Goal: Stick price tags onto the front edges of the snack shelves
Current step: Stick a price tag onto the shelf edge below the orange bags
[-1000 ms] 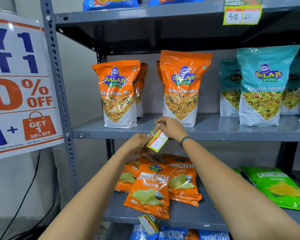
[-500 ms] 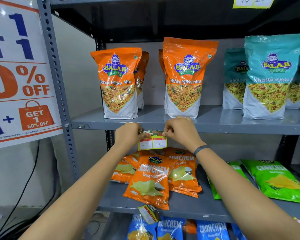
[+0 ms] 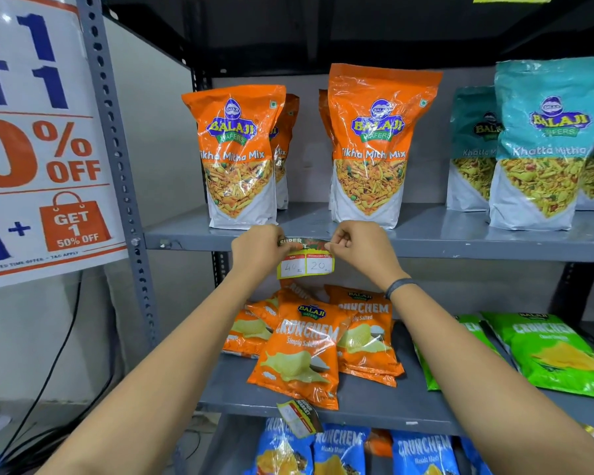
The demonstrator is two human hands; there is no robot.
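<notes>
A yellow price tag [image 3: 305,262] with "40" and "20" written in two white boxes hangs against the front edge of the middle grey shelf [image 3: 460,250]. My left hand [image 3: 259,250] pinches its top left corner and my right hand [image 3: 357,248] pinches its top right corner, both pressed to the shelf edge. Orange Tikha Mitha Mix bags [image 3: 374,142] stand on that shelf just above the tag. A second price tag [image 3: 297,418] hangs crooked from the front edge of the lower shelf [image 3: 391,413].
Teal Khatta Mitha bags [image 3: 542,145] stand at the right of the middle shelf. Orange Crunchem packets [image 3: 302,347] and green ones [image 3: 546,351] lie on the lower shelf, blue ones [image 3: 340,450] beneath. A grey perforated upright [image 3: 117,166] and a discount poster [image 3: 31,142] are at left.
The tag went from tilted in my hands below the shelf to level and up against the middle shelf's front edge. Both hands rose to its top corners. The view shifted closer.
</notes>
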